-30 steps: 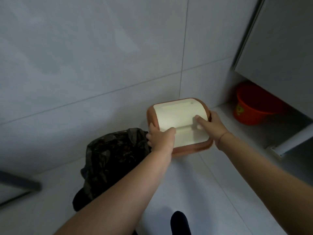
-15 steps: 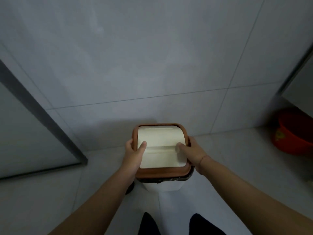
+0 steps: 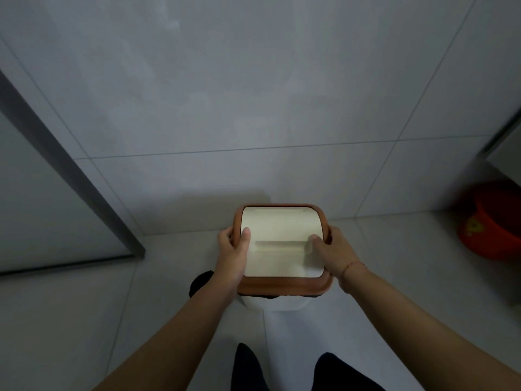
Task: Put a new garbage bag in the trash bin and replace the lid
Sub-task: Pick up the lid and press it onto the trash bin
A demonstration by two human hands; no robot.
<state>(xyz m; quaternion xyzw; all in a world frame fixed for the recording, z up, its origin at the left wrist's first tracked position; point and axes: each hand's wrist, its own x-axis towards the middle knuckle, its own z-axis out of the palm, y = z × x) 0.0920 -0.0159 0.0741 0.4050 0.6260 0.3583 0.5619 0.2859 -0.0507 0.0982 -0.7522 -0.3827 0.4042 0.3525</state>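
Note:
The lid (image 3: 279,230), a brown frame around a cream swing flap, sits on top of the white trash bin (image 3: 275,303) on the floor by the tiled wall. My left hand (image 3: 232,253) grips the lid's left edge with the thumb on the flap. On the right edge my right hand (image 3: 331,256) holds it the same way. A strip of black garbage bag (image 3: 267,297) shows under the lid's front rim, and more of it bulges at the bin's left (image 3: 198,282).
An orange bucket (image 3: 492,221) stands on the floor at the right, under a cabinet edge. A grey door frame (image 3: 70,176) runs down the left. My two dark-socked feet (image 3: 248,368) are just in front of the bin.
A second ago I held the lid in the air to the right of the bagged bin. It then came down onto the bin, and both hands have stayed on its sides since.

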